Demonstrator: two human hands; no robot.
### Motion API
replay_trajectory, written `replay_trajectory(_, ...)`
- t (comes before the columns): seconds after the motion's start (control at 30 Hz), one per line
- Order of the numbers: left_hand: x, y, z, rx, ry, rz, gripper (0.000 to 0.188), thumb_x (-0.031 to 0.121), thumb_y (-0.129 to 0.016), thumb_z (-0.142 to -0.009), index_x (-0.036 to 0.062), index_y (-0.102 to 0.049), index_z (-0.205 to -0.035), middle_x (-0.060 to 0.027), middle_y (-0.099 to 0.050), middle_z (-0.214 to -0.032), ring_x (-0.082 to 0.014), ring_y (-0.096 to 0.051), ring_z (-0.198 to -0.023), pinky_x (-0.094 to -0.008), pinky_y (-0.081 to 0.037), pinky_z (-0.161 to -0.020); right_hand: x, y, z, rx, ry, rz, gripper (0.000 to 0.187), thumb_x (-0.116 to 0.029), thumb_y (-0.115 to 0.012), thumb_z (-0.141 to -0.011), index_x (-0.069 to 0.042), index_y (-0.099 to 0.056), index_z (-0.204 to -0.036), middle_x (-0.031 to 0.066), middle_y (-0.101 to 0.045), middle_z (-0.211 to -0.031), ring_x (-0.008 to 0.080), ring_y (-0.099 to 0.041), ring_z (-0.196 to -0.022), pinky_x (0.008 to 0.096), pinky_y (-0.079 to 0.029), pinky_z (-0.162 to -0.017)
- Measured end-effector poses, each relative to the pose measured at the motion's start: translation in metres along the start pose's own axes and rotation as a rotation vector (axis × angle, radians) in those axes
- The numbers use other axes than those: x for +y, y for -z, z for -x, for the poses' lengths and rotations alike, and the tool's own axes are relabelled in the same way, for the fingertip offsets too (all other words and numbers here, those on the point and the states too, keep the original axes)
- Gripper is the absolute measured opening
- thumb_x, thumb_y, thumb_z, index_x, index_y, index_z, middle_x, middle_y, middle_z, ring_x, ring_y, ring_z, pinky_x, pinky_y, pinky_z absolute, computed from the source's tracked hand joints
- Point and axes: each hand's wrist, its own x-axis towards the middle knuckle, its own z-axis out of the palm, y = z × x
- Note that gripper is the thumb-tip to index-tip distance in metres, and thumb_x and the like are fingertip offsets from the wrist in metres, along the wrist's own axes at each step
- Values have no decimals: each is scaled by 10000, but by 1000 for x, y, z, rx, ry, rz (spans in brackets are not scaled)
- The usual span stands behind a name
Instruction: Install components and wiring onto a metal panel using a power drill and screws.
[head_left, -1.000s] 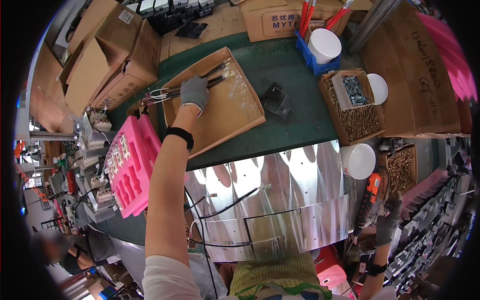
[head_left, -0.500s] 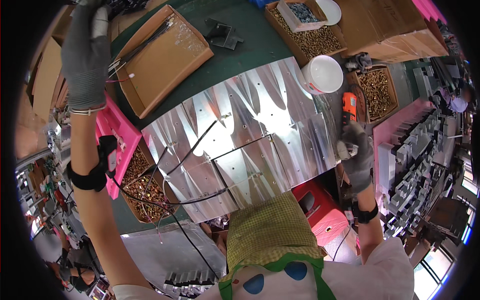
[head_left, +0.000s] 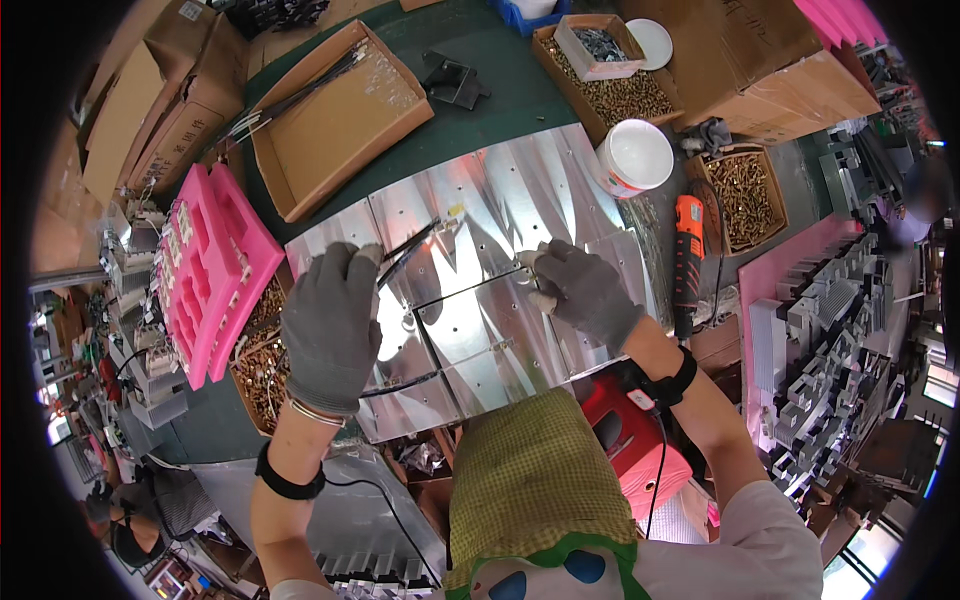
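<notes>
A shiny folded metal sheet (head_left: pixel 500 190) with small holes lies on the green table in front of me. My left hand (head_left: pixel 330 325), in a grey glove, holds a thin dark wire rod (head_left: pixel 410 250) over the sheet's left part. More dark wire runs across the sheet below it. My right hand (head_left: pixel 585 290), also gloved, pinches a small pale part (head_left: pixel 530 262) at the sheet's right part, fingers closed on it.
A shallow cardboard tray (head_left: pixel 340 120) with wire rods lies behind the sheet. A pink foam tray (head_left: pixel 215 270) sits left, a white bucket (head_left: pixel 635 158) and an orange power tool (head_left: pixel 688 260) right. Boxes of brass screws (head_left: pixel 745 195) stand at the right and back.
My left hand came down from the cardboard tray with a wire rod to the sheet. My right hand moved in from the right side onto the sheet.
</notes>
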Motion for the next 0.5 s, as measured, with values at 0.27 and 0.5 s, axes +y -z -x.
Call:
replay_trajectory(0.27,15,-45,-6,-81,170,135,494,-51,-607,-643,43,-578,-1127,-141,-577,-980,-346,-597,-866,-435,-491,-743,40,102,-109,-19,-18,118,232,-152,-683,-790,-91,-684,-1013,90,-675,-881,251,-668,-757,369,-522,-707)
replay_trajectory(0.5,27,-67,-28,-50,196,195,529,-40,-615,-605,42,-575,-1126,-148,-572,-1016,-351,-586,-913,-440,-490,-761,111,147,-263,-494,-83,725,223,-120,-650,-746,-114,-714,-961,98,-699,-945,278,-663,-923,380,-520,-818)
